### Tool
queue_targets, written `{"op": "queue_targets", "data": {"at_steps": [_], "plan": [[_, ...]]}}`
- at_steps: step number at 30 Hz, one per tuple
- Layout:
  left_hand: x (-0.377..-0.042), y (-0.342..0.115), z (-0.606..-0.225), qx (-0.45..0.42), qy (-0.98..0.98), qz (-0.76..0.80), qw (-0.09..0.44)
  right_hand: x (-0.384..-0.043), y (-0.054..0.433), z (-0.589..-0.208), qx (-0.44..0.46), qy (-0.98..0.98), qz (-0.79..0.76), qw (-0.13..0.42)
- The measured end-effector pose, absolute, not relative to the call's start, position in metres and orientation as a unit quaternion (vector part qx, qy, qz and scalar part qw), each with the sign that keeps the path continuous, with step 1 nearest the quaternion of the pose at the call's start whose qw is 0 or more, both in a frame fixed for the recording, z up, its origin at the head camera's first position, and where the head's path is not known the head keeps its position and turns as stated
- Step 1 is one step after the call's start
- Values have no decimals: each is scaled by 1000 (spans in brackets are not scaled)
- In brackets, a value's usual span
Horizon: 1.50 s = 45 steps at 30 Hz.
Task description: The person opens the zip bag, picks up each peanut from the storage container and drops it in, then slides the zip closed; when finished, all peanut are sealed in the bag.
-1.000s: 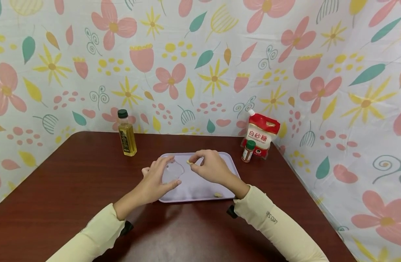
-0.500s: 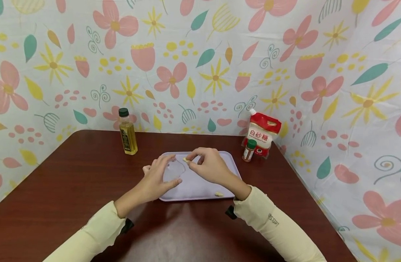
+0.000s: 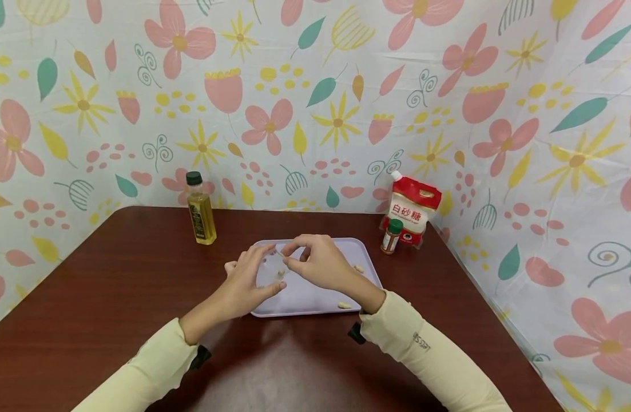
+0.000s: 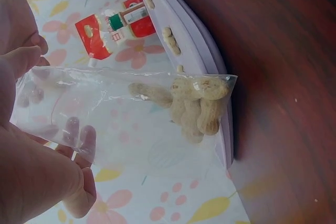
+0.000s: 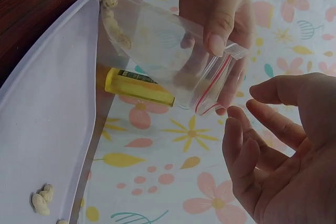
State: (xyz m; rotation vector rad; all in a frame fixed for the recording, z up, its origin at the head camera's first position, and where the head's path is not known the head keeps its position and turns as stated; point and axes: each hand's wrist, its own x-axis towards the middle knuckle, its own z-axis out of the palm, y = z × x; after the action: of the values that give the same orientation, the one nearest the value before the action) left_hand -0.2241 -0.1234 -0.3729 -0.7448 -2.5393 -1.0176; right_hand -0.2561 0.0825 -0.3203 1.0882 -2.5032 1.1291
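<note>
My left hand (image 3: pixel 243 281) holds a clear zip bag (image 5: pixel 173 45) by its top, thumb on one side and fingers on the other. The bag's mouth, with a red zip line, faces my right hand (image 5: pixel 289 140). Several unshelled peanuts (image 4: pixel 194 106) are heaped at the bottom of the bag, and one peanut (image 4: pixel 150 94) lies just apart from the heap. My right hand's fingers are loosely bent beside the bag's mouth, with nothing between them. On the lilac tray (image 3: pixel 315 294) lie loose peanuts, one peanut (image 3: pixel 344 305) near the front edge and another peanut (image 3: pixel 358 268) at the right.
An oil bottle (image 3: pixel 201 214) with a dark cap stands at the back left of the brown table (image 3: pixel 114 274). At the back right, a small green-capped jar (image 3: pixel 391 237) stands before a red and white sugar bag (image 3: pixel 410 209). A flowered curtain (image 3: pixel 315 114) hangs behind.
My right hand has moved left to the bag's mouth and let go of the peanut it pinched. The left hand keeps its place. A tray peanut behind the right wrist now shows.
</note>
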Motion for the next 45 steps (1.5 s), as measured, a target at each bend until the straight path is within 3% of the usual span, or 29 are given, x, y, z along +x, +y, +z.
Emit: {"op": "queue_targets", "data": {"at_steps": [14, 27, 45], "plan": [[-227, -130, -373, -255, -883, -359, 163, -266, 97, -329, 345, -853, 379, 97], [-228, -131, -374, -256, -884, -358, 162, -283, 109, -345, 295, -872, 387, 56], [-228, -130, -372, -256, -884, -355, 165, -312, 125, -366, 259, -899, 349, 47]]}}
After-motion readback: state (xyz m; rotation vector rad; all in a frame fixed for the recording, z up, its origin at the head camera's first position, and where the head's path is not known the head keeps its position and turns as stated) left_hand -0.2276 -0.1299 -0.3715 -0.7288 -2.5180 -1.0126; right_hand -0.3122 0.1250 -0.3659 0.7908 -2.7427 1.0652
